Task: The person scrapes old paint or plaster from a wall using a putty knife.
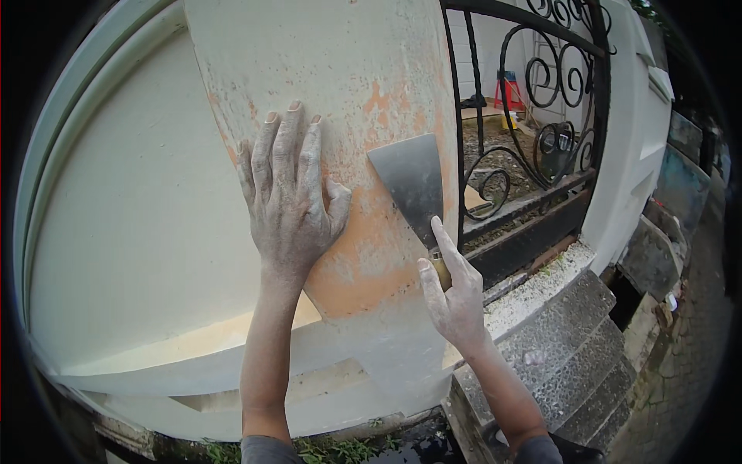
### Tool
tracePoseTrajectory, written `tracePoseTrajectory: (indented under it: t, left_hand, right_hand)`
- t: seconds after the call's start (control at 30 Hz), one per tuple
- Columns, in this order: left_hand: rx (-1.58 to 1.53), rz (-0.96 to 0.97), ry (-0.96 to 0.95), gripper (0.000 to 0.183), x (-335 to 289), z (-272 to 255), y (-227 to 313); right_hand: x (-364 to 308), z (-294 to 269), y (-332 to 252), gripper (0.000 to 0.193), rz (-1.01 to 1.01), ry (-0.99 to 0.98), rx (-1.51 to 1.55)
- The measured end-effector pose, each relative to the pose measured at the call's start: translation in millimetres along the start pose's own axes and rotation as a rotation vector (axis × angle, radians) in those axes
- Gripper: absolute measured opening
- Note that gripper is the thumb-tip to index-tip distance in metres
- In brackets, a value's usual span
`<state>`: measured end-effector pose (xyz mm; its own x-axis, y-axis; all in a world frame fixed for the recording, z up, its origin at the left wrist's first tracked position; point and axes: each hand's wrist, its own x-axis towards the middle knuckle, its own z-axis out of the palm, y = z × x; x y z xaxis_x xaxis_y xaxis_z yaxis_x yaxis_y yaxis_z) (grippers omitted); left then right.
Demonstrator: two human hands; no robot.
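My left hand (290,197), coated in pale dust, lies against the wall pillar (363,62) with its fingers stretched out. In my right hand (457,298) is a scraper (410,179) with a wide grey metal blade; its handle is mostly hidden in my grip. My index finger runs along the base of the blade. The blade's broad edge points up and lies at the pillar face near its right edge. Around the blade and below my left hand, the pale paint is worn away and a patch of orange undercoat (359,286) shows.
Right of the pillar stands a black wrought-iron gate (506,116), with a red stool (508,93) and a ladder (550,58) behind it. Speckled stone steps (553,340) descend at the lower right. A recessed wall panel (139,216) fills the left. Weeds (340,450) grow along the wall's foot.
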<state>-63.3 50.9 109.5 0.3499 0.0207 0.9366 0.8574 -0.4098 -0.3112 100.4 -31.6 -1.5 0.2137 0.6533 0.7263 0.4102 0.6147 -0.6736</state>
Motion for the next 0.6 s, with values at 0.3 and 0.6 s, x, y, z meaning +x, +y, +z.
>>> tracePoseTrajectory:
  t: [0.3, 0.6]
  left_hand:
    - [-0.001, 0.147, 0.005, 0.052, 1.3, 8.9, -6.6]
    - [-0.047, 0.195, 0.055, 0.049, -1.0, 10.3, -9.0]
  right_hand:
    - [-1.9, 8.3, 18.0, 0.074, 0.083, 0.015, 0.415]
    - [-9.6, 1.3, 30.3, 0.037, 0.331, -0.333, 1.315]
